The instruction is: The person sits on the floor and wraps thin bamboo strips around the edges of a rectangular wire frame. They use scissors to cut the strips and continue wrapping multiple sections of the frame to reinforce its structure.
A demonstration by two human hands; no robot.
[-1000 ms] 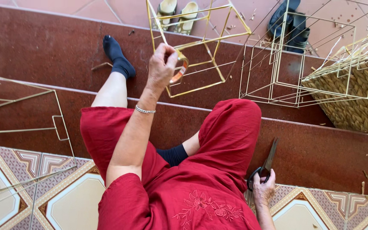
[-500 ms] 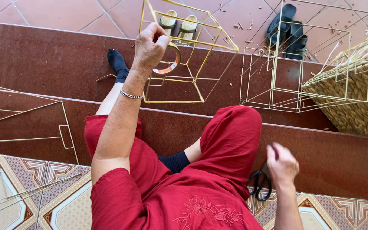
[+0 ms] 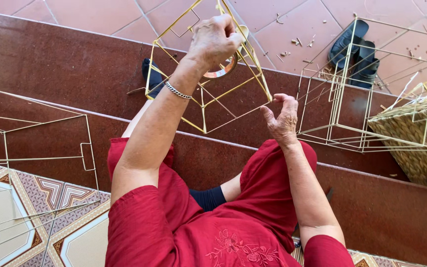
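Observation:
My left hand point(image 3: 214, 40) is raised in front of me, closed on the top bars of a cube-shaped frame of thin yellow sticks point(image 3: 201, 106), together with a roll of tape point(image 3: 223, 66) that hangs under my fingers. My right hand point(image 3: 282, 118) is lifted beside the frame's lower right corner with its fingers curled apart and nothing in them, close to the bar but apart from it. I sit on dark red stone steps point(image 3: 50, 64) in red clothes, one leg stretched down with a dark sock point(image 3: 151, 74).
Another stick frame point(image 3: 35, 158) lies on the step at my left. More frames point(image 3: 352, 113) stand at the right beside a woven basket point(image 3: 421, 143). Dark sandals point(image 3: 354, 49) and stick scraps lie on the tiled floor below.
My right hand let go of the scissors by my hip and rose to the frame's right side. My left hand lifted and turned the frame higher.

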